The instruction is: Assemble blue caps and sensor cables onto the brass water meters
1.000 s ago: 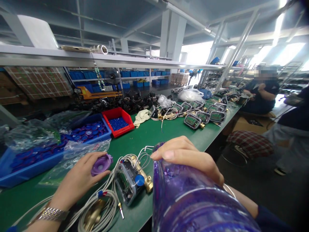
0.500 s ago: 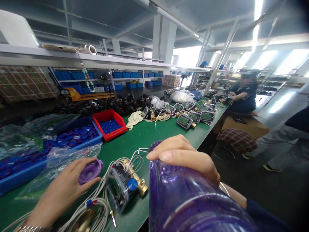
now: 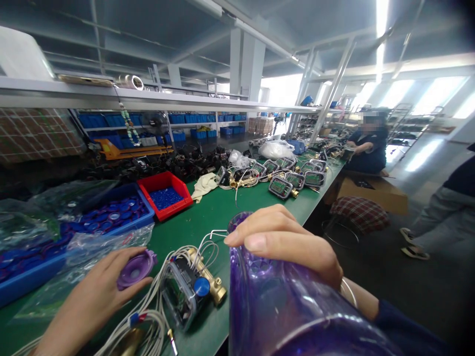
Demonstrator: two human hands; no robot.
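Over the green bench [image 3: 178, 232], the hands are well apart: the left hand [image 3: 92, 287] pinches a purple lid [image 3: 135, 271], and the right hand [image 3: 293, 240] is wrapped around a tilted purple bottle [image 3: 289, 316] (its near end runs out of view). Judging by the separate lid, uncapping looks done and recapping undone; I cannot tell what remains inside. Between the hands lies a clear-cased unit [image 3: 181, 294] with coiled cables [image 3: 150, 316]. Beyond are a red bin [image 3: 174, 210], a blue tray [image 3: 33, 279] and, farther off, a co-worker [image 3: 367, 148].

bottle [image 3: 282, 301]: translucent purple | cap [image 3: 134, 271]: purple | stool cover [image 3: 359, 212]: red-dark plaid
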